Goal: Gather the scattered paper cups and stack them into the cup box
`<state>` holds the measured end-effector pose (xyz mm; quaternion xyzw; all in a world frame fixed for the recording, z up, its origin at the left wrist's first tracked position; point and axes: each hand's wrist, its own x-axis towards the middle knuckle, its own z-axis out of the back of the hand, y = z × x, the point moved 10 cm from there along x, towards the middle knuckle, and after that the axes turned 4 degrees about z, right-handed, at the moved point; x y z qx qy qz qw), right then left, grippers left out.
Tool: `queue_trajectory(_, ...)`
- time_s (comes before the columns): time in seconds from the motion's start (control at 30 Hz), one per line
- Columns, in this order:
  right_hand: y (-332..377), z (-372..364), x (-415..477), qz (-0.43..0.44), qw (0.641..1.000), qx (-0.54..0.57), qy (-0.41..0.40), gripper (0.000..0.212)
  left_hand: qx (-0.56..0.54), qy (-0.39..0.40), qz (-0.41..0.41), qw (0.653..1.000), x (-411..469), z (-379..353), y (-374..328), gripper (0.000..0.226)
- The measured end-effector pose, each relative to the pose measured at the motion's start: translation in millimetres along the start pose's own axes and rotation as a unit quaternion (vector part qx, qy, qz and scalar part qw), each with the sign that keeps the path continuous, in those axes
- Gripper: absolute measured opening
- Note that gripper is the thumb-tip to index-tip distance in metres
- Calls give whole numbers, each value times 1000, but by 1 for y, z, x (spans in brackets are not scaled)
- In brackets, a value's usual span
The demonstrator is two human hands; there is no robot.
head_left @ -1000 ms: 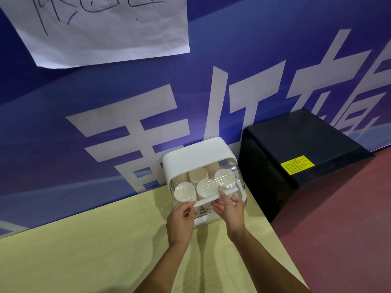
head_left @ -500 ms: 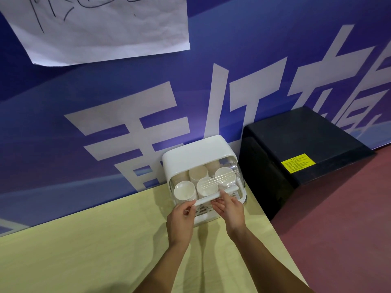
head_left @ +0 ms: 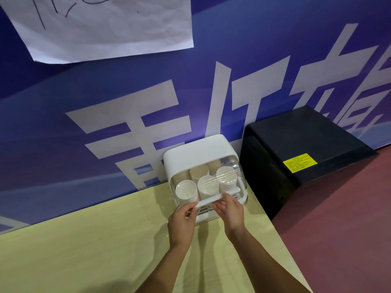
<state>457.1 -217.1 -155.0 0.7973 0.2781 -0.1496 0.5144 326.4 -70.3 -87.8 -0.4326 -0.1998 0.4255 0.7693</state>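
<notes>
Here, the fingers of the left hand are curled. Thumb and forefinger pinch the left end of the white handle that runs across the front of the cup box. The right hand meets the same bar a little right of its middle, with its thumb over the top and its fingers curled in beneath, closed on the bar. The two hands sit near each other with a short bare stretch of handle between them. Both forearms reach in from the bottom edge of the view.

The handle belongs to the clear lid, which curves down over the front of the box; whether it is seated fully I cannot tell. Through it the paper cups show in nested stacks. Three stacks in front have open mouths turned toward the camera, and more stand behind them.

The box has a white top and stands on the pale yellow desk near its far right corner, its back against a blue banner printed with large white characters. Just right of the box, off the desk, is a black case bearing a yellow label. A white sheet of paper with dark pen strokes hangs on the banner at upper left. Reddish floor fills the right side.
</notes>
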Motion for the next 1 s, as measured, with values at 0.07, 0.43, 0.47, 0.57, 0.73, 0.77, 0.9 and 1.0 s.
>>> queue_trajectory(0.07,-1,5,0,4,1000,-12,-10,22,10,6,0,1000,-2,-2,4,23)
queue_trajectory(0.43,-11,42,12,18,984,-172,-54,21,55,66,29,996,-20,-20,29,29)
queue_trajectory(0.47,-14,45,14,13,982,-177,-57,21,56,72,34,995,-20,-21,32,30)
queue_trajectory(0.57,-18,47,15,-1,982,-181,-60,19,58,76,41,995,-19,-19,37,30)
queue_trajectory(0.73,-20,47,14,-2,976,-213,-48,19,48,76,53,995,-18,-13,42,26)
queue_trajectory(0.77,-19,47,11,-3,972,-230,-46,18,48,76,59,994,-18,-9,44,25)
queue_trajectory(0.9,-17,27,-8,8,948,-317,12,11,55,80,71,993,-16,12,42,22)
queue_trajectory(1.0,-8,-23,-31,26,916,-381,123,9,38,65,66,995,-3,40,32,22)
